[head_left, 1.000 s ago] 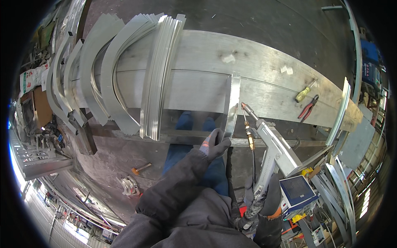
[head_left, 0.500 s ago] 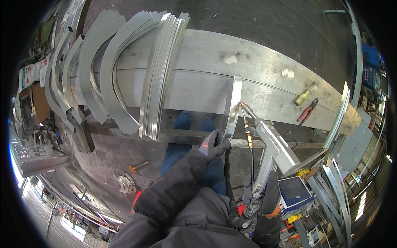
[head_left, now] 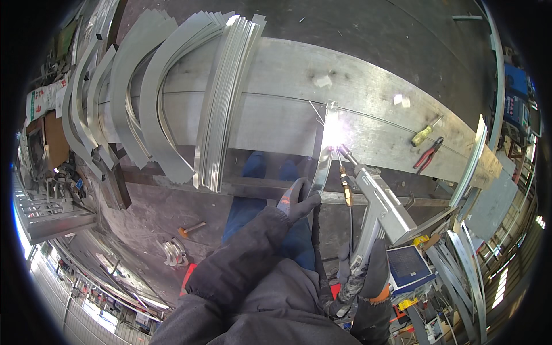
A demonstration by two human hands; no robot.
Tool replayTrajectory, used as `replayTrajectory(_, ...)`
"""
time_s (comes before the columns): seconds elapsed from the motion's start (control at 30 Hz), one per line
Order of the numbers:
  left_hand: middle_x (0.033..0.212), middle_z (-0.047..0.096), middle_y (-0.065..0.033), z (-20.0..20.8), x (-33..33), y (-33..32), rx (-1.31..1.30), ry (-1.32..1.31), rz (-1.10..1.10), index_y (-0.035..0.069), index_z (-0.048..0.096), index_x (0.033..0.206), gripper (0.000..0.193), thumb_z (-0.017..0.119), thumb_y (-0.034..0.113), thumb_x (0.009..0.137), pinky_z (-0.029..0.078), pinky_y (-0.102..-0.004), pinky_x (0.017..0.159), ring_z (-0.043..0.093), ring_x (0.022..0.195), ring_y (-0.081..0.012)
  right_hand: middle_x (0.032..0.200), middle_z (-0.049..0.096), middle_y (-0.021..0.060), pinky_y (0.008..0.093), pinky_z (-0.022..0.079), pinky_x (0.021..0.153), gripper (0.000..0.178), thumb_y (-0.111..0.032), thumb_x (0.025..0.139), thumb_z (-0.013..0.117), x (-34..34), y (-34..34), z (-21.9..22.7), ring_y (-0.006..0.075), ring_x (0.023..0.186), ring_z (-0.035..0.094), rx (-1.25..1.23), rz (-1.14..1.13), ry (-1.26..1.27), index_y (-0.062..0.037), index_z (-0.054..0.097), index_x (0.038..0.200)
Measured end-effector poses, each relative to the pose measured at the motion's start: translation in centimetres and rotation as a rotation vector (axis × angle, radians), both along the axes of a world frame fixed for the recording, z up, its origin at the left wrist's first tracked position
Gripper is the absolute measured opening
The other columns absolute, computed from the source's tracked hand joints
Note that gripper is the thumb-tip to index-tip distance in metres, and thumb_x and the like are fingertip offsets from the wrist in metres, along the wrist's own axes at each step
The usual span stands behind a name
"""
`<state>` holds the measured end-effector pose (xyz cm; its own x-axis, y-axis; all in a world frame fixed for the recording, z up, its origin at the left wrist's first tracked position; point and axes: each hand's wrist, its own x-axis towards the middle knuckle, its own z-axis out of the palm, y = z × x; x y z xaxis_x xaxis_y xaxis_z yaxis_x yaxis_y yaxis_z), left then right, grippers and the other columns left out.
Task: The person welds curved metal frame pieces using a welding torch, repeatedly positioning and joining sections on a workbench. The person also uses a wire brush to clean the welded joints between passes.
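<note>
My gloved left hand [head_left: 300, 202] is closed round the near end of a narrow metal strip piece [head_left: 322, 169], which lies across the edge of the metal bench top. In my gloved right hand [head_left: 352, 267] is the handle of a welding gun [head_left: 374, 204], with a hose and brass fitting [head_left: 346, 187] alongside its nozzle. The gun's copper tip points at the strip. A bright white-violet arc [head_left: 334, 135] burns there with a few sparks flying off, and its glare hides that part of the strip.
Stacks of flat metal strips [head_left: 224, 103] and curved metal plates [head_left: 155, 103] cover the bench's left part. On its right lie a yellow-handled screwdriver [head_left: 421, 136] and red-handled pliers [head_left: 426, 156]. A hammer [head_left: 191, 230] rests on the floor. Pale scraps [head_left: 401, 100] sit on the bench [head_left: 276, 121].
A bright arc with sparks has appeared at the gun's tip, where there was none before. Both hands have stayed nearly in place; the view has shifted very slightly.
</note>
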<state>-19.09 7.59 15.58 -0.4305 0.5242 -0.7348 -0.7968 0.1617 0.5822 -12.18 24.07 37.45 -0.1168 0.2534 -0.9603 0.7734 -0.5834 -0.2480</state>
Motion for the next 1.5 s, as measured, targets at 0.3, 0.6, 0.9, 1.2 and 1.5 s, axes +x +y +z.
replayTrajectory(0.3, 0.082, 0.046, 0.0027, -0.9, 0.8, 0.0, -0.004, 0.044, 0.007, 0.009, 0.054, 0.100, 0.031, 0.075, 0.029, 0.090, 0.041, -0.0292, 0.067, 0.045, 0.075, -0.0086, 0.066, 0.060, 0.0114, 0.0304, 0.049, 0.048, 0.075, -0.067, 0.104, 0.039, 0.6, 0.0, 0.4, 0.0191, 0.050, 0.058, -0.109, -0.040, 0.153, 0.0046, 0.062, 0.106)
replayTrajectory(0.6, 0.080, 0.046, 0.0024, -1.2, 1.1, 0.2, -0.036, 0.070, 0.022, 0.009, 0.054, 0.097, 0.031, 0.076, 0.030, 0.090, 0.040, -0.0298, 0.062, 0.045, 0.071, -0.0090, 0.067, 0.064, 0.0119, 0.0283, 0.050, 0.048, 0.071, -0.060, 0.108, 0.036, 0.3, -0.3, 1.5, 0.0202, 0.053, 0.062, -0.102, 0.060, 0.199, 0.0059, 0.062, 0.105)
replayTrajectory(0.9, 0.080, 0.044, 0.0029, -0.8, 0.9, 0.5, -0.044, 0.091, 0.053, 0.010, 0.050, 0.095, 0.033, 0.076, 0.029, 0.090, 0.040, -0.0296, 0.060, 0.044, 0.070, -0.0084, 0.065, 0.062, 0.0109, 0.0281, 0.047, 0.048, 0.073, -0.062, 0.107, 0.036, 0.0, -1.0, 2.2, 0.0186, 0.053, 0.060, -0.048, 0.069, 0.186, 0.0057, 0.063, 0.104)
replayTrajectory(1.2, 0.082, 0.046, 0.0018, -1.9, 2.2, 0.6, -0.035, 0.110, 0.131, 0.008, 0.052, 0.100, 0.034, 0.076, 0.030, 0.090, 0.041, -0.0299, 0.064, 0.045, 0.073, -0.0091, 0.071, 0.065, 0.0133, 0.0284, 0.048, 0.047, 0.067, -0.052, 0.111, 0.033, 1.5, -1.2, 2.4, 0.0193, 0.053, 0.062, -0.032, 0.060, 0.179, 0.0080, 0.063, 0.106)
replayTrajectory(1.5, 0.140, 0.053, -0.0177, -0.7, 2.3, 0.3, -0.070, 0.339, 0.134, 0.000, 0.035, 0.152, 0.078, 0.077, 0.018, 0.090, 0.047, -0.0380, 0.106, 0.056, 0.127, -0.0243, 0.083, 0.067, 0.0153, 0.0297, 0.052, 0.055, 0.067, -0.056, 0.108, 0.041, 3.8, 0.0, 3.2, 0.0202, 0.064, 0.063, 0.001, 0.095, 0.172, 0.0071, 0.060, 0.117)
